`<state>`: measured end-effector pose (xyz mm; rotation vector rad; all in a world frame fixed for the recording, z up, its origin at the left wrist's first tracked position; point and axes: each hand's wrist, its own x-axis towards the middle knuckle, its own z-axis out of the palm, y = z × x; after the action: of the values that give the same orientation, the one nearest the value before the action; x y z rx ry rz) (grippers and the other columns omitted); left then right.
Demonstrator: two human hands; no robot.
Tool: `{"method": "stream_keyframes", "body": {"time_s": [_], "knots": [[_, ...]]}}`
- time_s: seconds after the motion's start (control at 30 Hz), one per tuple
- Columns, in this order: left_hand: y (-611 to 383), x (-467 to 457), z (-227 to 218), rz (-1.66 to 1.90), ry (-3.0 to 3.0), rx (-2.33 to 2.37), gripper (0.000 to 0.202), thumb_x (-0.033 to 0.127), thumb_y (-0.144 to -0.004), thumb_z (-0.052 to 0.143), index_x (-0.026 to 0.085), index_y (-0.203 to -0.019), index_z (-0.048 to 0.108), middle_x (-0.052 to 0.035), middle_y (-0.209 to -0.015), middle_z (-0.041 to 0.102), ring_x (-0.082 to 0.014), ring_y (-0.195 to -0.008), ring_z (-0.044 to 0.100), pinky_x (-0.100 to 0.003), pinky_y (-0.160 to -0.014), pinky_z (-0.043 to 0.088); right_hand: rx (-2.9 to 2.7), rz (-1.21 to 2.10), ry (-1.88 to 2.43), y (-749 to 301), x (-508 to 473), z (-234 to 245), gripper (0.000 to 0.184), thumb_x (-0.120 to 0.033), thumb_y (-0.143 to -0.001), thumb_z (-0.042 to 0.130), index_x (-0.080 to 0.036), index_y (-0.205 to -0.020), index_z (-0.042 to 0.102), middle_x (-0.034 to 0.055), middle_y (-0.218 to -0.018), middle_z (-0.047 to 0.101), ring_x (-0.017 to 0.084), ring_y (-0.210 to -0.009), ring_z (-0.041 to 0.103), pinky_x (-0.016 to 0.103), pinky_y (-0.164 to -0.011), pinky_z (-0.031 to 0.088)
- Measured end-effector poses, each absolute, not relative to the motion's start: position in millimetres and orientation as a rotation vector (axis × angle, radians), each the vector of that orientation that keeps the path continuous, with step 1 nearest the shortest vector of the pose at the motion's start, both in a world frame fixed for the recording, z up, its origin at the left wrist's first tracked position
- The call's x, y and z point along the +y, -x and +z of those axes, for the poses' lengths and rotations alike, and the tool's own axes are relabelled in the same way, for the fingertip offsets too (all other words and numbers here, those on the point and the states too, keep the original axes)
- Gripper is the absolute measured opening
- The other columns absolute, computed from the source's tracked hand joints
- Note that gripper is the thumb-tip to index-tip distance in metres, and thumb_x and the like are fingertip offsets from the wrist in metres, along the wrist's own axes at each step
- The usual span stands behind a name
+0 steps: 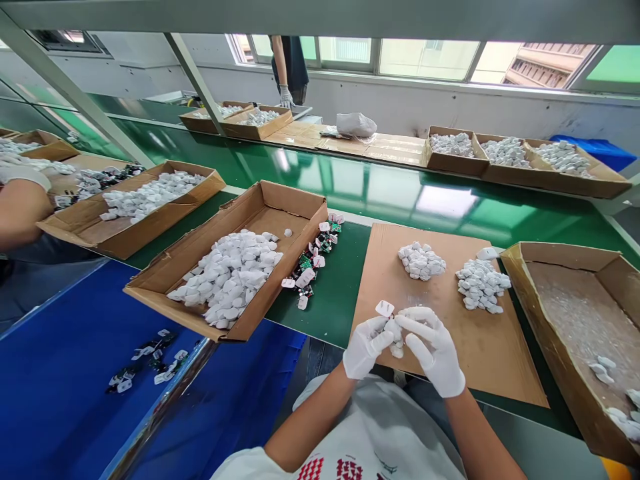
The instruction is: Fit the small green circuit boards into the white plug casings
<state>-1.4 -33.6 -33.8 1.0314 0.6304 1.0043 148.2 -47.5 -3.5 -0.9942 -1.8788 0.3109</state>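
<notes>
Both white-gloved hands (400,347) were held together low over a brown cardboard sheet (500,360), with a small white moulded piece (395,337) pinched between them. The left hand (367,347) gripped it from the left while the fingers of the right hand (425,330) closed on it from the right. A flat white tag (385,308) stood up just above the fingertips, though the gloves hid most of the piece and its exact shape was hard to make out.

Ahead of the hands on the sheet lay two heaps of white moulded pieces (421,261) (483,285), side by side and apart. To the right of the hands stood a shallow open cardboard box (575,320) with a few white pieces (603,368) in its near corner. To the left, a larger cardboard box (295,207) held a white heap (225,280), and small green circuit boards with white tags (310,260) lay beside it on the green conveyor belt (400,207). Further left, a co-worker's arm (20,213) reached in near another box (130,227).
</notes>
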Motion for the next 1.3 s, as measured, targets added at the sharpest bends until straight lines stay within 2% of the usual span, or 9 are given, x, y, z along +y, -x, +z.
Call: {"method": "stream_keyframes", "body": {"time_s": [0.2, 0.3, 0.4, 0.47, 0.6, 0.77, 1.03, 1.23, 1.3], "knots": [[0.9, -33.4, -37.7, 1.075, -0.906, 0.634, 0.044, 0.057, -0.071, 0.066, 0.014, -0.067, 0.057, -0.0003, -0.061, 0.054, -0.0113, -0.056, 0.048, -0.025, -0.057, 0.039, -1.941, 0.137, 1.005, -140.8, -47.7, -3.9, 0.043, -0.016, -0.081, 0.060, -0.034, -0.120, 0.061, 0.0046, -0.094, 0.058, 0.021, -0.092, 0.060, 0.037, -0.076, 0.055], [0.0, -33.2, -35.5, 1.065, -0.795, 0.546, 0.044, 0.057, -0.069, 0.068, 0.014, -0.066, 0.056, 0.0010, -0.056, 0.054, -0.0103, -0.049, 0.048, -0.025, -0.052, 0.038, -1.924, 0.303, 1.040, -135.7, -46.7, -3.7, 0.039, -0.015, -0.084, 0.052, -0.032, -0.117, 0.063, 0.0050, -0.096, 0.056, 0.018, -0.088, 0.061, 0.034, -0.074, 0.055], [0.2, -32.2, -34.9, 1.045, -0.749, 0.570, 0.042, 0.053, -0.068, 0.071, 0.014, -0.064, 0.056, 0.0007, -0.052, 0.055, -0.0107, -0.046, 0.050, -0.025, -0.050, 0.039, -1.884, 0.347, 1.121, -133.1, -45.7, -5.5, 0.030, -0.018, -0.084, 0.055, -0.031, -0.108, 0.068, 0.0051, -0.092, 0.055, 0.018, -0.082, 0.061, 0.033, -0.068, 0.055], [0.7, -31.0, -38.3, 1.036, -0.740, 0.544, 0.044, 0.055, -0.068, 0.071, 0.014, -0.063, 0.056, -0.0004, -0.050, 0.057, -0.0118, -0.044, 0.053, -0.025, -0.050, 0.040, -1.861, 0.435, 1.089, -136.1, -44.7, -6.2, 0.027, -0.020, -0.085, 0.053, -0.031, -0.104, 0.069, 0.0053, -0.094, 0.056, 0.018, -0.086, 0.061, 0.034, -0.072, 0.054], [-0.1, -27.9, -51.2, 1.051, -0.680, 0.418, 0.046, 0.060, -0.075, 0.061, 0.014, -0.072, 0.058, -0.0006, -0.046, 0.060, -0.0119, -0.034, 0.051, -0.024, -0.041, 0.037, -1.616, 0.676, 1.096, -146.8, -42.1, -6.7, 0.027, -0.020, -0.090, 0.047, -0.030, -0.110, 0.063, 0.0054, -0.105, 0.060, 0.019, -0.101, 0.059, 0.038, -0.088, 0.051], [-2.4, -26.4, -60.5, 1.032, -0.688, 0.351, 0.044, 0.058, -0.083, 0.052, 0.014, -0.076, 0.057, -0.0015, -0.044, 0.061, -0.0138, -0.037, 0.056, -0.024, -0.045, 0.040, -1.564, 0.753, 1.053, -139.9, -42.0, -14.1, 0.022, -0.019, -0.085, 0.057, -0.028, -0.104, 0.064, 0.0052, -0.104, 0.062, 0.019, -0.098, 0.061, 0.035, -0.084, 0.054], [-1.9, -25.8, -47.5, 0.968, -0.657, 0.414, 0.047, 0.059, -0.076, 0.061, 0.013, -0.069, 0.055, -0.0003, -0.047, 0.059, -0.0116, -0.039, 0.055, -0.022, -0.044, 0.040, -1.593, 0.557, 1.160, -131.3, -41.0, -6.2, 0.012, -0.020, -0.079, 0.064, -0.024, -0.089, 0.064, 0.0036, -0.091, 0.067, 0.017, -0.083, 0.065, 0.031, -0.075, 0.055], [-4.2, -20.5, -45.3, 0.945, -0.665, 0.516, 0.050, 0.062, -0.074, 0.061, 0.012, -0.070, 0.058, -0.0003, -0.044, 0.058, -0.0108, -0.035, 0.051, -0.021, -0.040, 0.038, -1.766, 0.301, 1.204, -136.5, -36.4, -0.5, 0.009, -0.019, -0.083, 0.060, -0.026, -0.086, 0.066, 0.0012, -0.084, 0.070, 0.015, -0.075, 0.066, 0.027, -0.066, 0.053], [-4.5, -19.5, -48.2, 0.923, -0.668, 0.510, 0.052, 0.064, -0.075, 0.058, 0.012, -0.068, 0.058, -0.0004, -0.042, 0.057, -0.0107, -0.034, 0.049, -0.022, -0.039, 0.038, -1.794, 0.340, 1.203, -138.6, -34.4, -1.0, 0.009, -0.020, -0.084, 0.059, -0.026, -0.086, 0.065, 0.0011, -0.084, 0.070, 0.015, -0.075, 0.066, 0.027, -0.066, 0.054]]}}
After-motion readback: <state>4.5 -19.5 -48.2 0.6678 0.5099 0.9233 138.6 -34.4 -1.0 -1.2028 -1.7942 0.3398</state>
